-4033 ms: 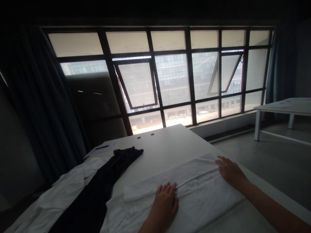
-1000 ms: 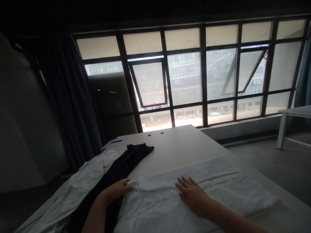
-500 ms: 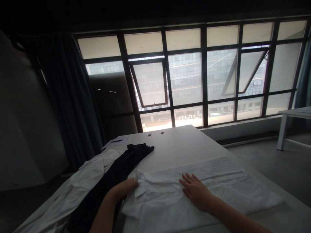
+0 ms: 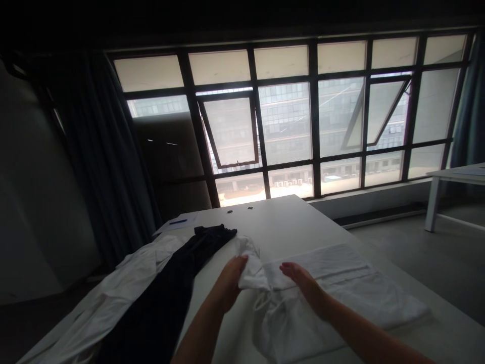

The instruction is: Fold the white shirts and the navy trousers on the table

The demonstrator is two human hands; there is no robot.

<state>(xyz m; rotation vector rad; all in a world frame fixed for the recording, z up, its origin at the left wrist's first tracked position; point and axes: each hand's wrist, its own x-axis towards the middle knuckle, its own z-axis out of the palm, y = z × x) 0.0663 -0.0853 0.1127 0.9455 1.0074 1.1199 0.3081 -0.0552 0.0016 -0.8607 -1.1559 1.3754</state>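
A white garment (image 4: 341, 293) lies folded on a white table (image 4: 288, 222). My left hand (image 4: 231, 283) is closed on the garment's left end and holds it lifted off the table, folded over toward the right. My right hand (image 4: 303, 280) rests flat, fingers out, on the garment's middle, just right of the raised cloth. A black garment (image 4: 178, 283) stretches along the table left of my left hand, lying over another white garment (image 4: 125, 283).
A sheet of paper with a blue pen (image 4: 178, 221) lies at the table's far left corner. Two round cable holes (image 4: 239, 209) sit near the far edge. Large windows fill the wall behind. A second white table (image 4: 454, 177) stands at the right across bare floor.
My left hand has gripped the white garment's left end, raised it off the table and carried it rightward toward my right hand, which has stayed pressed on the cloth.
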